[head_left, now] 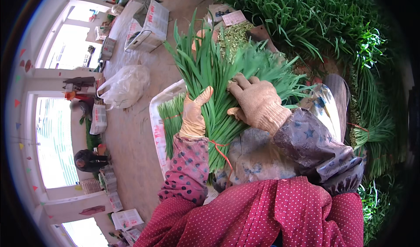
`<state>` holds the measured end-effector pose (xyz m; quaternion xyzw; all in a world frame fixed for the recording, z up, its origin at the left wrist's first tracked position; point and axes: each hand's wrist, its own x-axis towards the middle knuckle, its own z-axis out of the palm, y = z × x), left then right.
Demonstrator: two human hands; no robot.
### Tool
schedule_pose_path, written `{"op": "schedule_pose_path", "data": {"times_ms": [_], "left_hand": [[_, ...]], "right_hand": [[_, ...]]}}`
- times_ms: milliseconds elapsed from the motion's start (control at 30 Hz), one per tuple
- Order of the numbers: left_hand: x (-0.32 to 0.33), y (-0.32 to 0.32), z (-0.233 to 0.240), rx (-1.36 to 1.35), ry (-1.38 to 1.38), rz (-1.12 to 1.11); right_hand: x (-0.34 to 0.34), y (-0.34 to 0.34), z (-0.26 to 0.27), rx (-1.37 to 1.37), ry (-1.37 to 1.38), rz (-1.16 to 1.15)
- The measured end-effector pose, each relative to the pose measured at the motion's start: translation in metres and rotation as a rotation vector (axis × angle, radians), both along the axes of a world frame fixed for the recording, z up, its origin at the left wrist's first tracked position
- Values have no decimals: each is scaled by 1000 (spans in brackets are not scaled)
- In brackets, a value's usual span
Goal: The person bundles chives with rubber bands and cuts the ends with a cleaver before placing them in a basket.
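My left hand, in a thin tan glove, is closed round the left side of a bundle of long green leafy stalks. The thumb lies across the leaves, and the bundle's leafy ends point away from me. A red tie circles the stalks lower down, its loose end hanging over my lap. My right hand, in a knitted beige glove, rests at the bundle's right side with fingers curled and thumb apart; whether it grips any leaves cannot be told. More loose leaves spread beyond it.
A white plastic crate holding tied stalks stands left of my left hand. A large heap of green leaves lies at the upper right, tied bundles at the right. A plastic bag and another crate are on the floor. People work by the windows.
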<state>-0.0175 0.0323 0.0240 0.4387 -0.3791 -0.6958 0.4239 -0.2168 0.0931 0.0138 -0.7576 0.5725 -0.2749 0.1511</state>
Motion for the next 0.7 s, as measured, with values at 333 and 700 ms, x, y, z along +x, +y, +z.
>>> {"op": "schedule_pose_path", "data": {"times_ms": [333,700], "left_hand": [[22,-13,-30,-2,-46,88],[15,-4,-10,-20,-18,56]], "right_hand": [[-5,31,-17,18,16,-13],[-5,35,-21,-23,-4,4]]}}
